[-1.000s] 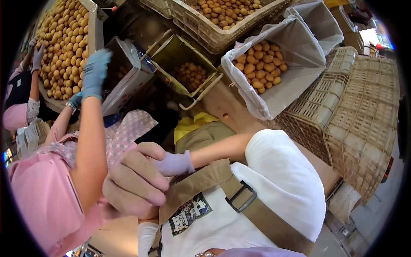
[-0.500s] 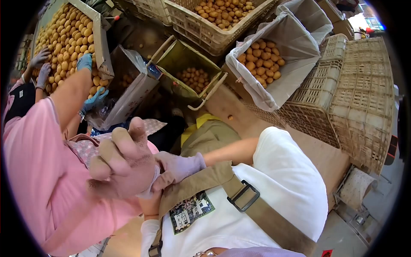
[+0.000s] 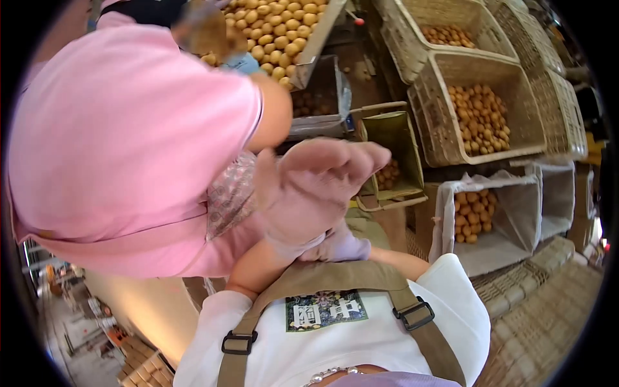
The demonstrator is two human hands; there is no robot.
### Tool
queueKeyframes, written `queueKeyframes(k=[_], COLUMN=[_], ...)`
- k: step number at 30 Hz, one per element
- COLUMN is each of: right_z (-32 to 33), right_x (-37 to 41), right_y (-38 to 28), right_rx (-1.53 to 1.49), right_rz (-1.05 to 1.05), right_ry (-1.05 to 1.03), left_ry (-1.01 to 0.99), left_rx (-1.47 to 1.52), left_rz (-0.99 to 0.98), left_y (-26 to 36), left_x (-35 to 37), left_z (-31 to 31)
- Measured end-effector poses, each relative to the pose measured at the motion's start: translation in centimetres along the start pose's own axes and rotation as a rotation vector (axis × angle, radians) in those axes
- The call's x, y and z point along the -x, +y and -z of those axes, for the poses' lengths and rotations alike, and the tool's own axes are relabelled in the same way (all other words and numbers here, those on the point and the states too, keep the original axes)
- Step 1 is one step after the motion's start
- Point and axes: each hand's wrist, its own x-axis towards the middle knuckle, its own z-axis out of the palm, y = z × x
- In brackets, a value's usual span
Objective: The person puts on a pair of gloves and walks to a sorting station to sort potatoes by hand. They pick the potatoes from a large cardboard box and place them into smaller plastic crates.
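My left hand [image 3: 319,187], in a dusty pinkish glove, is raised with its palm towards me and its fingers apart, holding nothing. Just below, my right hand [image 3: 335,245], in a pale purple glove, is wrapped round the cuff of the left glove at the wrist. Its fingertips are partly hidden. Both hands are in front of the brown apron [image 3: 329,277] over my white shirt.
A co-worker in a pink top [image 3: 129,148] is close on the left, an arm reaching to a tray of round yellow-brown produce [image 3: 277,32]. A green bin [image 3: 393,135], plastic crates [image 3: 445,129] and a lined box [image 3: 509,226] stand to the right, holding similar produce.
The view has turned, so the bins and crates appear further right and the co-worker fills more of the left. My left fingers have straightened from a curl; my right hand remains at the left wrist.
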Motion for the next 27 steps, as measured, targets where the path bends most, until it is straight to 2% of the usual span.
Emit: queueKeyframes(k=[2,3,6,10,14,15,16,17,18,19,20,22,24,27], right_z=[0.5,0.6,3.5,5.2,5.7,6.3,7.4,7.7,7.8,8.3,8.4,8.1,9.0,9.5], right_x=[-0.1,-0.5,-1.2,-2.0,-3.0,-2.8,-2.7,-3.0,-3.8,-4.6,-4.8,-5.1,-5.3,-6.1], right_y=[0.0,-1.1,-1.3,-2.1,-3.7,-3.5,-3.6,-4.0,-4.4,-5.4,-5.9,-6.6,-5.6,-5.4], right_rx=[-0.027,-0.267,-0.173,-0.098,-0.013,0.206,0.448,0.514,0.582,0.882,1.164,1.329,1.345,1.267], right_rz=[0.038,0.019,-0.015,0.032,0.046,-0.044,-0.103,0.050,0.223,0.483,0.722,0.779,0.839,0.879], right_ry=[0.136,0.112,0.095,0.157,0.232,0.260,0.286,0.319,0.350,0.383,0.420,0.424,0.346,0.269], left_ry=[0.194,0.322,0.606,0.618,0.638,0.578,0.619,0.635,0.808,0.767,0.696,0.745,0.844,1.016], left_rx=[-0.032,-0.028,0.103,0.158,0.052,0.026,-0.046,-0.178,-0.290,-0.419,-0.419,-0.473,-0.603,-0.576], left_rz=[0.089,0.125,0.131,0.089,0.037,0.018,-0.008,-0.021,-0.073,-0.119,-0.156,-0.163,-0.147,-0.078], left_y=[0.6,0.8,0.2,-0.9,-1.5,-1.4,-1.1,-1.0,-1.3,-1.3,-1.2,-1.0,-1.0,-0.4], left_x=[-1.3,-1.9,-3.7,-4.5,-5.0,-5.0,-5.3,-5.3,-5.4,-5.2,-4.0,-4.1,-4.4,-4.0], left_z=[0.0,0.5,3.9,6.8,8.0,8.6,8.3,8.7,9.1,10.4,12.8,13.5,13.3,13.1])
